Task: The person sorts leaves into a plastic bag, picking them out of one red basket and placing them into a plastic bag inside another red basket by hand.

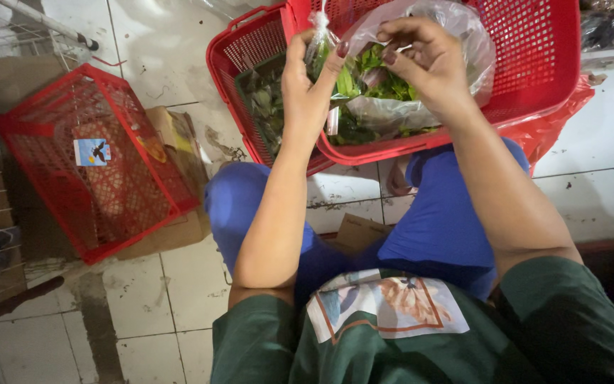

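Clear plastic bag (421, 67) of green leaves (385, 82), sitting at the near edge of a red basket (534, 64), mouth being worked by both hands. Left hand (307, 85) pinching a small knotted packet of greens (319, 43), thumb and fingers pressed together on its neck. Right hand (424, 60) curling over the bag's rim, fingertips closed on the film. Best handled, probably, by keeping the film taut between the two grips and lifting the leaves clear of the mouth so nothing tears or spills. Second red basket (243, 50) lying under the first, holding darker leaves (264, 103). Blue-clad knees (449, 213) just below. Empty red crate (94, 160) tilting on cardboard (179, 178) to the left, on a white tiled floor (143, 306).
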